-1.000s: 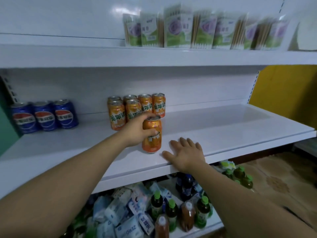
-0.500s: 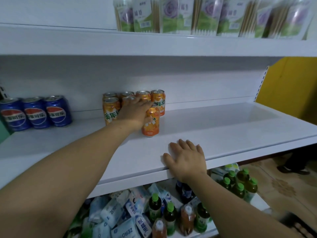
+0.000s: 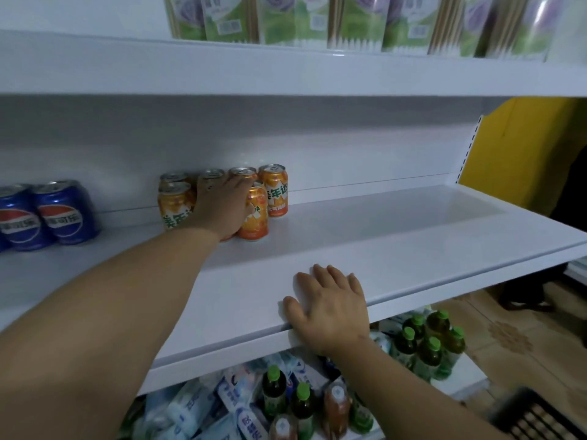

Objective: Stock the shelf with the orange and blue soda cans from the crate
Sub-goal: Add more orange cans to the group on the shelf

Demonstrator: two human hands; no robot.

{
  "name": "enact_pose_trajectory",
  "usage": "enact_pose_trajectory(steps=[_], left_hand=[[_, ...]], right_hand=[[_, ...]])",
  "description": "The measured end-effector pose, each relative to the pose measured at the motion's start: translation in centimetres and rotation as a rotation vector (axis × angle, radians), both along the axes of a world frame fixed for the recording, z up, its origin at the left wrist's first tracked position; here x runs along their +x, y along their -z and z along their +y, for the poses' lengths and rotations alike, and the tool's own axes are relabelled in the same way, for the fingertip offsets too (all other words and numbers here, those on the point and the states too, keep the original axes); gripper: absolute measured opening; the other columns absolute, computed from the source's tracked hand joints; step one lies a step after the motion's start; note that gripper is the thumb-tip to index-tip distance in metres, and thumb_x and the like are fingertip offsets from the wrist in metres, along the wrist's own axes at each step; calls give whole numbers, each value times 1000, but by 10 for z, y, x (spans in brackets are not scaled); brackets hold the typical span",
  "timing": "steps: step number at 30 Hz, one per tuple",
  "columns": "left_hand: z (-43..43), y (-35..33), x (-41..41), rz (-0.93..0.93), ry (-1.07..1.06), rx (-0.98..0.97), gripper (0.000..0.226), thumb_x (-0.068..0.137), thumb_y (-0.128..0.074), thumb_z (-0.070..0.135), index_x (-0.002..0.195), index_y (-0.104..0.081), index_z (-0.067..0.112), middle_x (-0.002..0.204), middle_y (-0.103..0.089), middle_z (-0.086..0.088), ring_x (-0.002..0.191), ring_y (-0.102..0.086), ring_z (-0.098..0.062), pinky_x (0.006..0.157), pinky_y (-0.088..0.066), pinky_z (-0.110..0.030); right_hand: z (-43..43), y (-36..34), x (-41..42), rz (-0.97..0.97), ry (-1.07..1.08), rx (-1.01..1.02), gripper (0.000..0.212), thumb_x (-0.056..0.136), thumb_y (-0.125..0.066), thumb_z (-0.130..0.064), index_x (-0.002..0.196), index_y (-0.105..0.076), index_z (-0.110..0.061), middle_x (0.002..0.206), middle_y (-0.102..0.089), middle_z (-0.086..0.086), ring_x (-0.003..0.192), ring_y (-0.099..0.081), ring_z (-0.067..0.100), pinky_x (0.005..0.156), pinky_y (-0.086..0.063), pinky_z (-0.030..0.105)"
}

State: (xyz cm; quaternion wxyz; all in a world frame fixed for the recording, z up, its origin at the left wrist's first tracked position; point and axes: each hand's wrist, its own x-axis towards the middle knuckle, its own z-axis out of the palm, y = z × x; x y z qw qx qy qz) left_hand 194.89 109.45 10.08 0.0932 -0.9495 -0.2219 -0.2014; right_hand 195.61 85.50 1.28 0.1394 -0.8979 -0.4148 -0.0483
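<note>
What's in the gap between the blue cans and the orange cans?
Nothing. In the head view, only bare white shelf lies between the blue cans and the orange cans.

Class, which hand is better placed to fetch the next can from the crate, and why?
Right, probably: the right hand rests flat and free at the edge of the shelf, nearer the crate, while the left hand grips an orange can.
</note>
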Motion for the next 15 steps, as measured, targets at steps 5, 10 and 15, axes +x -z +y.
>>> enact_pose_trajectory(steps=[5,10,15], left_hand=[[4,-3,8,0,-23,-44,60,89,-58,33,143,-34,21,148,-40,-5,136,-35,-28,109,-25,-57],[-4,-10,0,-9,-12,-113,68,84,-61,39,143,-34,22,149,-37,-7,138,-32,-29,109,-27,-55],[-65,-17,-33,67,54,-239,51,83,-60,40,129,-48,21,136,-48,-9,120,-48,-28,92,-40,-31]], right_hand=[[-1,-5,-2,26,-8,-28,85,73,0,-64,142,-36,-30,156,-28,2,144,-18,22,118,-7,47],[-5,-11,0,93,-38,-59,60,92,-26,-61,140,-39,-27,152,-32,3,142,-19,24,117,-7,47],[-30,-31,11,225,-30,-34,60,93,-42,-57,140,-45,-19,148,-42,2,137,-33,22,113,-24,36]])
